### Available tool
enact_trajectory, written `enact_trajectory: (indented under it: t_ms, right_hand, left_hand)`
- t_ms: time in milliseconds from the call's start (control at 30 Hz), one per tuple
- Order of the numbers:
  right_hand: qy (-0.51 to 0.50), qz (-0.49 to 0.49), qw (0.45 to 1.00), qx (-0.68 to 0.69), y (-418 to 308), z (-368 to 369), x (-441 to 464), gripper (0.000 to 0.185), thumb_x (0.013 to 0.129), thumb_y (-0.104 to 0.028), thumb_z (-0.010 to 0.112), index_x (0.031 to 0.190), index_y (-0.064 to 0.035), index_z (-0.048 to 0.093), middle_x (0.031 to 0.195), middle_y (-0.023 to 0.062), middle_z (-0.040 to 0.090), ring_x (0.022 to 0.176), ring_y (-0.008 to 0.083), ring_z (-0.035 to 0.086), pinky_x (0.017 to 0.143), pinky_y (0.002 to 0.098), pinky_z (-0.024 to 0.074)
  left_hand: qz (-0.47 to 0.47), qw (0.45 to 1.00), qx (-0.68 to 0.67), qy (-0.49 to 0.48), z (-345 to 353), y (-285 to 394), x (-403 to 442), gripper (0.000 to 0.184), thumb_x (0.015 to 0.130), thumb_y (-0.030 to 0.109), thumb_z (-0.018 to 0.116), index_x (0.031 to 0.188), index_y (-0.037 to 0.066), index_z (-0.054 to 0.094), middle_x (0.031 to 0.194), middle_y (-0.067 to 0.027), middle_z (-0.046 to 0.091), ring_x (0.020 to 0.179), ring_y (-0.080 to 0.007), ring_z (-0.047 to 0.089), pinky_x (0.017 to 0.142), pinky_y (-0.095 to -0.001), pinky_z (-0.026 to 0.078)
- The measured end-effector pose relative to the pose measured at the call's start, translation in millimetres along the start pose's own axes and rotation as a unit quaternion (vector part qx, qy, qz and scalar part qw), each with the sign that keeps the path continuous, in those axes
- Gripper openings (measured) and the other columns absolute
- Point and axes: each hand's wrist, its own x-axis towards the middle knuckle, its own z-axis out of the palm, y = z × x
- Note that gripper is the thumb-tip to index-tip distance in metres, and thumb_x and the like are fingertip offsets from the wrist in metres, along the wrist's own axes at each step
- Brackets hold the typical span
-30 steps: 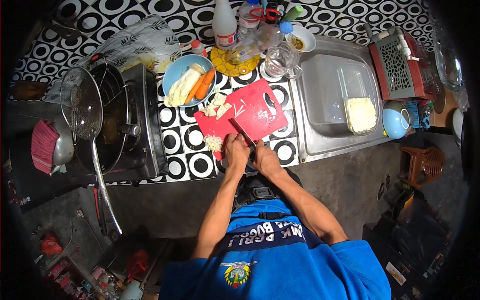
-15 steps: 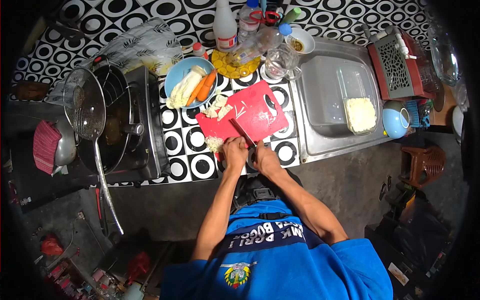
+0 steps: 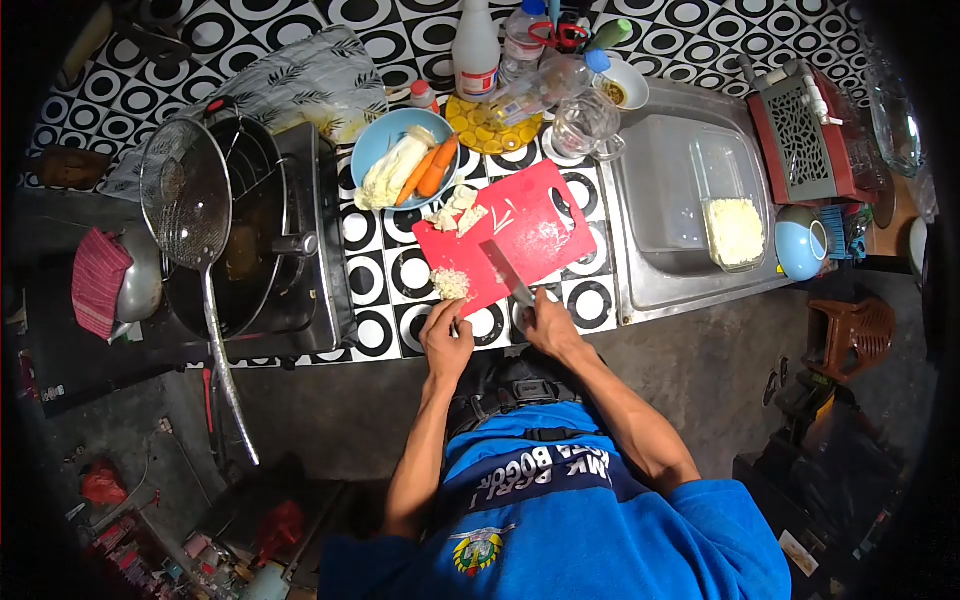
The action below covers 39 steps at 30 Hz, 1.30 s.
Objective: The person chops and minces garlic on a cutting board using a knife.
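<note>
My right hand (image 3: 552, 326) is closed round the handle of a kitchen knife (image 3: 511, 274), its blade slanting over the pink cutting board (image 3: 535, 245). At the board's near left corner is my left hand (image 3: 446, 341), fingers a little apart and nothing visible in them. Just beyond those fingertips sits a small heap of finely chopped pale pieces (image 3: 450, 284). Larger pale chunks (image 3: 457, 211) lie at the board's far left, with a few thin strips (image 3: 505, 217) beside them. Behind the board, a blue plate (image 3: 372, 140) holds a pale leafy vegetable (image 3: 398, 170) and carrots (image 3: 435, 172).
On the left are a stove (image 3: 330, 290) with a wok and a wire strainer (image 3: 185, 195). To the right, a sink (image 3: 640, 270) contains a clear container of shredded white food (image 3: 735, 232). Bottles (image 3: 476, 55) and a glass mug (image 3: 585, 128) stand at the back.
My left hand has moved left, away from the right hand, to the board's corner by the chopped heap. The knife has shifted slightly right in the view, which has itself moved.
</note>
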Motion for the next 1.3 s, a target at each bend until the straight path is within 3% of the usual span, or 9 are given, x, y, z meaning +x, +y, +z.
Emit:
enact_trajectory:
  t_ms: [100, 333, 467, 600, 800, 900, 1067, 1200, 1300]
  right_hand:
    - [-0.039, 0.003, 0.999, 0.01, -21, 10, 12, 0.042, 0.069, -0.006, 0.062, 0.102, 0.0099, 0.042, 0.084, 0.0332, 0.06, 0.086, 0.0471, 0.06, 0.076, 0.0491, 0.0489]
    - [-0.068, -0.004, 0.994, 0.081, -32, 13, 25, 0.037, 0.079, -0.017, 0.06, 0.103, 0.0099, 0.05, 0.086, 0.0298, 0.062, 0.086, 0.043, 0.062, 0.075, 0.042, 0.0488]
    - [-0.159, 0.1, 0.945, 0.268, -45, -22, 12, 0.031, 0.084, -0.024, 0.064, 0.098, 0.0022, 0.054, 0.063, 0.0014, 0.049, 0.052, 0.0098, 0.047, 0.043, 0.026, 0.0375]
    - [-0.242, 0.098, 0.928, 0.265, -41, -59, -7, 0.028, 0.086, -0.021, 0.062, 0.102, 0.0005, 0.055, 0.061, -0.0016, 0.048, 0.051, 0.0078, 0.044, 0.043, 0.0244, 0.0376]
    - [-0.095, -0.126, 0.986, 0.057, -11, -50, -10, 0.036, 0.085, -0.014, 0.055, 0.115, 0.0032, 0.044, 0.075, 0.0233, 0.062, 0.071, 0.0398, 0.062, 0.066, 0.0476, 0.0483]
    - [-0.109, -0.158, 0.979, -0.07, -27, -42, -14, 0.041, 0.078, -0.009, 0.058, 0.114, -0.0018, 0.041, 0.078, 0.0275, 0.062, 0.077, 0.0444, 0.061, 0.069, 0.0513, 0.0486]
    - [-0.096, -0.176, 0.967, -0.159, -25, -23, 4, 0.035, 0.074, -0.007, 0.062, 0.103, -0.0021, 0.043, 0.076, 0.024, 0.063, 0.073, 0.0425, 0.062, 0.064, 0.0497, 0.0497]
    - [-0.029, -0.13, 0.974, -0.186, -17, -18, 13, 0.036, 0.072, -0.011, 0.064, 0.101, -0.0029, 0.044, 0.08, 0.0243, 0.062, 0.074, 0.0399, 0.063, 0.063, 0.0486, 0.0503]
    - [0.041, -0.213, 0.957, -0.191, -13, -25, 7, 0.037, 0.071, -0.012, 0.065, 0.099, -0.0014, 0.045, 0.085, 0.0235, 0.059, 0.076, 0.0399, 0.062, 0.065, 0.047, 0.0503]
  left_hand:
    - [0.205, 0.965, 0.154, 0.048, 0, -15, -1, 0.035, 0.071, -0.003, 0.055, 0.104, 0.0, 0.065, 0.111, -0.0148, 0.062, 0.102, -0.0321, 0.058, 0.084, -0.0383, 0.048]
    - [0.19, 0.92, 0.278, -0.202, 5, -2, 0, 0.074, 0.07, 0.01, 0.057, 0.139, -0.001, 0.033, 0.149, -0.0142, 0.026, 0.139, -0.0337, 0.02, 0.11, -0.0566, 0.016]
    - [0.223, 0.913, 0.282, -0.191, 6, -4, 12, 0.076, 0.07, 0.007, 0.056, 0.141, -0.002, 0.028, 0.15, -0.0167, 0.022, 0.141, -0.0326, 0.017, 0.111, -0.0563, 0.013]
    - [0.177, 0.92, 0.32, -0.139, 2, -5, 40, 0.079, 0.07, 0.005, 0.056, 0.141, -0.004, 0.025, 0.15, -0.0177, 0.021, 0.141, -0.0328, 0.015, 0.111, -0.0566, 0.011]
    - [-0.061, 0.997, -0.051, -0.011, 0, 8, 44, 0.068, 0.07, 0.001, 0.045, 0.137, -0.005, 0.034, 0.145, -0.0199, 0.033, 0.139, -0.0306, 0.025, 0.113, -0.0472, 0.018]
    - [-0.278, 0.707, -0.65, 0.016, -7, 17, 34, 0.064, 0.071, 0.007, 0.042, 0.134, -0.004, 0.037, 0.14, -0.019, 0.04, 0.132, -0.0299, 0.036, 0.112, -0.0407, 0.025]
    - [-0.356, 0.567, -0.741, 0.05, -23, 13, 19, 0.07, 0.071, 0.019, 0.045, 0.131, -0.013, 0.034, 0.138, -0.0258, 0.039, 0.133, -0.0353, 0.034, 0.111, -0.0444, 0.028]
    - [-0.297, 0.585, -0.755, 0.025, -39, 16, 8, 0.068, 0.076, 0.021, 0.045, 0.134, -0.012, 0.032, 0.138, -0.0249, 0.039, 0.133, -0.0338, 0.035, 0.111, -0.0422, 0.027]
    - [-0.194, 0.847, -0.49, 0.071, -31, 31, 4, 0.06, 0.081, 0.017, 0.044, 0.133, -0.013, 0.036, 0.135, -0.0242, 0.044, 0.13, -0.0309, 0.039, 0.11, -0.0384, 0.029]
